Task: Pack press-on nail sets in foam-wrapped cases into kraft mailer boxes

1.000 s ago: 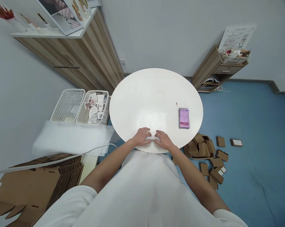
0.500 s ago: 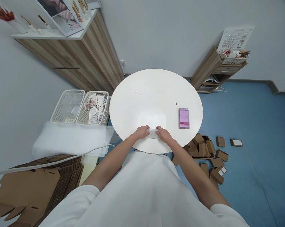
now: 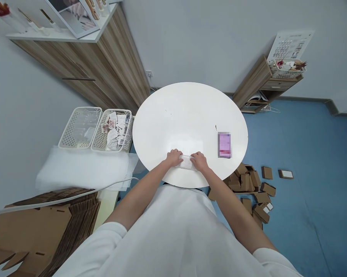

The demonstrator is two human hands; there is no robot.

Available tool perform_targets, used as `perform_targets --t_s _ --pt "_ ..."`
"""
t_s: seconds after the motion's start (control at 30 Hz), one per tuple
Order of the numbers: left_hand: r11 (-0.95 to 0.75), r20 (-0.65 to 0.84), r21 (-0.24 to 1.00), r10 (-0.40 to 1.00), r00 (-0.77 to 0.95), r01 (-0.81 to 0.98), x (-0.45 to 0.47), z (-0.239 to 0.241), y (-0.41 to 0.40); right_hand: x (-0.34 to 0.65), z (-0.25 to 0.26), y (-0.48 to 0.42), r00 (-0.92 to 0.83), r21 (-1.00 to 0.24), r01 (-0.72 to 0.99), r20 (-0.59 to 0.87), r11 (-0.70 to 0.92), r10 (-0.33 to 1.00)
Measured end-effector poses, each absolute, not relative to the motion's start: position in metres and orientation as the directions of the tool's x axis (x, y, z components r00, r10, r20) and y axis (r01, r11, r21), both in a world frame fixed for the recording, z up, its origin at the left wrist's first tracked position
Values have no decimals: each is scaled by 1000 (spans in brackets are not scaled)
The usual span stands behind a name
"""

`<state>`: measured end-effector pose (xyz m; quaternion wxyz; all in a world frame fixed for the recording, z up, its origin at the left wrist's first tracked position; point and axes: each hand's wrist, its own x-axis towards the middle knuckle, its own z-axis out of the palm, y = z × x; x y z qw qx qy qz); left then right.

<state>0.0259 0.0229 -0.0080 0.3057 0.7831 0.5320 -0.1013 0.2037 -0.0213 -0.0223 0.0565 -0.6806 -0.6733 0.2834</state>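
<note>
My left hand (image 3: 173,157) and my right hand (image 3: 200,161) sit close together over the near edge of a round white table (image 3: 187,115). Between them they grip a small clear, whitish packet (image 3: 186,162), each hand's fingers curled on one end of it. The packet lies low against the tabletop. A pink phone (image 3: 224,144) rests flat on the table to the right of my right hand, well apart from it.
Two white mesh baskets (image 3: 80,127) stand left of the table, one filled with small cards (image 3: 114,129), on white foam sheets (image 3: 83,169). Flat cardboard (image 3: 43,223) lies at lower left. Small brown boxes (image 3: 252,186) litter the blue floor at right. Wooden cabinets stand against the wall.
Both hands have shifted slightly forward on the table with the packet and drawn a little apart, showing more of it. The phone has not moved.
</note>
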Motion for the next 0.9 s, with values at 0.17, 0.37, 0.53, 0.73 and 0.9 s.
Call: perform_targets --t_s 0.17,0.37,0.53,0.73,0.9 --pt "-329 -336 303 841 423 895 25 -5 17 200 -25 -27 18 -415 902 -229 -114 973" --pt "-396 -131 272 887 442 877 19 17 -3 204 0 -40 181 -466 865 -62 -189 982" --pt "-546 -147 338 774 616 767 18 13 -43 193 13 -71 -85 -574 819 -110 7 990" --pt "-483 -235 333 789 567 810 19 -11 -56 172 -10 -87 -98 -547 835 -255 -60 962" --pt "-472 -232 322 801 552 820 25 -15 -43 176 -16 -65 -90 -543 837 -256 -66 962"
